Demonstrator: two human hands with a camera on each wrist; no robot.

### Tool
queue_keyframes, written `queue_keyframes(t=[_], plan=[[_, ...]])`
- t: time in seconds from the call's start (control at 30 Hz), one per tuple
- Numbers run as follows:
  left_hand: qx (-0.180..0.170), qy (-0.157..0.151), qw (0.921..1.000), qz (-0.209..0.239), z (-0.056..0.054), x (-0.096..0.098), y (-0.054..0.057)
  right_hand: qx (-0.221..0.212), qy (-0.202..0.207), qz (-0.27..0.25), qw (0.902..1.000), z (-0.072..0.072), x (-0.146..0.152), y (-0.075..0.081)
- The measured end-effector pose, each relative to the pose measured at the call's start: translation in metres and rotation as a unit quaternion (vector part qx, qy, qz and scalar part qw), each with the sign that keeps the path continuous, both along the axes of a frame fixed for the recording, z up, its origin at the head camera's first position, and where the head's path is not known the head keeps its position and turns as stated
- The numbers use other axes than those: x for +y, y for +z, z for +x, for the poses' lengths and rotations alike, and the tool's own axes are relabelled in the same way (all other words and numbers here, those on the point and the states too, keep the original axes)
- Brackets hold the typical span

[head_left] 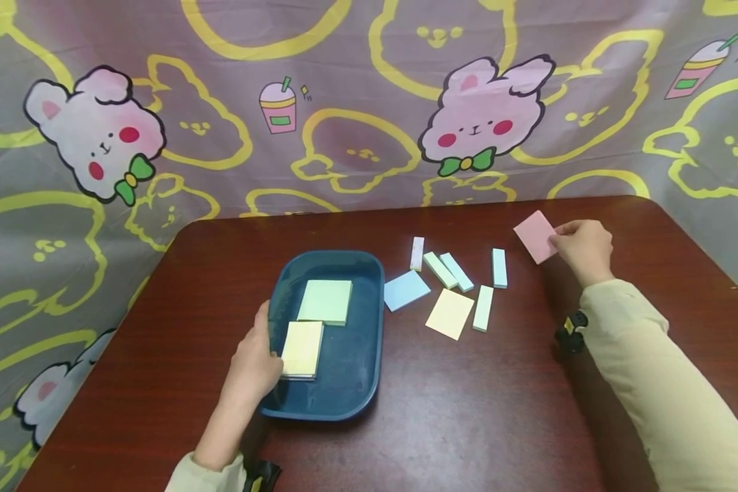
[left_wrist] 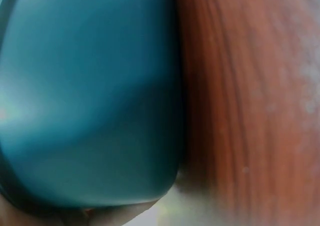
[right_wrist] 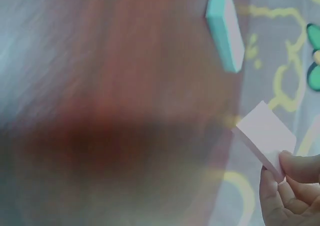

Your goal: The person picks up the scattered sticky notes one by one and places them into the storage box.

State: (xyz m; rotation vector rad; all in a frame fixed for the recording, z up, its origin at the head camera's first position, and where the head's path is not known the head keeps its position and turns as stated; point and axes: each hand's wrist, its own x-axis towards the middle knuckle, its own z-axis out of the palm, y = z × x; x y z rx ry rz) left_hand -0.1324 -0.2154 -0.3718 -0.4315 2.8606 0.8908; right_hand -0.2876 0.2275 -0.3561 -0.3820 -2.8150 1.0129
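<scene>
My right hand pinches a pink sticky note pad by its corner, at the right rear of the table. The right wrist view shows the thumb on one face of this pad and fingers behind it. On the left, my left hand grips the near-left side of a dark blue tray, thumb over the rim. Inside the tray lie a green pad and, nearer me, a pale yellow pad. The left wrist view is filled mostly by the tray's outer wall.
Right of the tray lie a blue pad, a cream square pad and several narrow pads, among them a pale green one and a light blue one. A patterned cloth hangs behind the brown table.
</scene>
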Motion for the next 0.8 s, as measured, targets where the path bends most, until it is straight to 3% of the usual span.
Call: queue_keyframes(t=[0.2,0.5,0.8], plan=[[-0.002,-0.001,1.0,0.001,0.0,-0.001,0.0,0.038,0.006,-0.025,0.999,-0.001,-0.024,0.02],[-0.005,0.001,1.0,0.001,0.0,-0.001,0.0,0.048,0.088,-0.081,0.9916,0.015,-0.072,0.05],[-0.004,0.002,1.0,0.002,0.001,0.0,0.0,0.024,0.199,-0.161,0.9662,0.04,-0.125,0.069]])
